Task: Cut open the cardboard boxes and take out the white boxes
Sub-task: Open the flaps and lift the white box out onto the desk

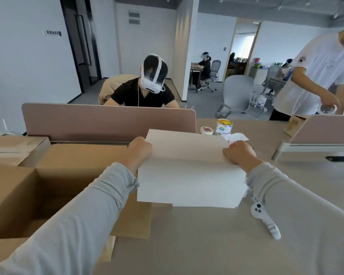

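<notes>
I see my left hand [140, 148] and right hand [239, 153] each clamped on a side edge of the white box [189, 175]; it is tilted over the desk [207, 245], just right of the open cardboard box [28, 187]

The fingertips of the left hand [140, 148] and the right hand [239, 152] are hidden behind the flat white cardboard box [189, 175], the open brown cardboard box [18, 195] runs off the left edge, and the print on the yellow-topped tin can [224, 126] is too small to read.
</notes>
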`<state>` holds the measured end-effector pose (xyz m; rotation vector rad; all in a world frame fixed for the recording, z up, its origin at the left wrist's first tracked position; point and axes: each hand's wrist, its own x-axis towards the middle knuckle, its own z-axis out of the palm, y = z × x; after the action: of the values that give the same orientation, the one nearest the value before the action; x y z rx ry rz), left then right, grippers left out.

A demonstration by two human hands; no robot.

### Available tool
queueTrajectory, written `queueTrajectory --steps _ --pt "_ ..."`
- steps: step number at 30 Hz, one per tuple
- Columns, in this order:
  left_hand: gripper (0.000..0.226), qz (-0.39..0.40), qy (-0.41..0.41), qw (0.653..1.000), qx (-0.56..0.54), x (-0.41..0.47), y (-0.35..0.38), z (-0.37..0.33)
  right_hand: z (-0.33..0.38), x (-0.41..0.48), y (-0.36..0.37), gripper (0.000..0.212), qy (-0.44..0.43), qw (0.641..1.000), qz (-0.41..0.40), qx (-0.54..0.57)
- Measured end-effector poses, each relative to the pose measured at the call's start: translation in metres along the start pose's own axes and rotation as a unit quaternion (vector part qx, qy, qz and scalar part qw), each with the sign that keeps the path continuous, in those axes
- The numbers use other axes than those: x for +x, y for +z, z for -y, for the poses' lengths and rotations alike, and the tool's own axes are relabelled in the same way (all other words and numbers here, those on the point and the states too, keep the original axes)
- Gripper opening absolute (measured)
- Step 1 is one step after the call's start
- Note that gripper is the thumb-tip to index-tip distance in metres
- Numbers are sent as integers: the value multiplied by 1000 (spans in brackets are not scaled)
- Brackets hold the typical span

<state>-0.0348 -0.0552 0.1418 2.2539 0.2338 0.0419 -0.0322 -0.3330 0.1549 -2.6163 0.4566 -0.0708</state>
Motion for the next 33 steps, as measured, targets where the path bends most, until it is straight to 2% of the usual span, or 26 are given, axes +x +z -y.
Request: queueTrajectory --steps 3,6,14,22,26,33 --pt "15 -21 -13 1000 2 -1 26 -16 -27 19 -10 29 -25 999 5 -31" --pt "20 -38 -15 999 -15 5 56 -30 -49 37 -16 28 -16 1000 0 14" --pt "17 -61 -10 997 -45 30 116 -52 -84 82 -22 50 6 997 12 70" --pt "24 -112 -17 994 -5 53 132 -63 -83 116 -17 50 -20 997 19 67" --pt "17 -118 -2 993 14 61 134 -62 -81 125 -13 50 -23 997 14 68" --pt "19 -148 6 989 13 61 137 -60 -82 127 -10 50 -20 997 5 76"
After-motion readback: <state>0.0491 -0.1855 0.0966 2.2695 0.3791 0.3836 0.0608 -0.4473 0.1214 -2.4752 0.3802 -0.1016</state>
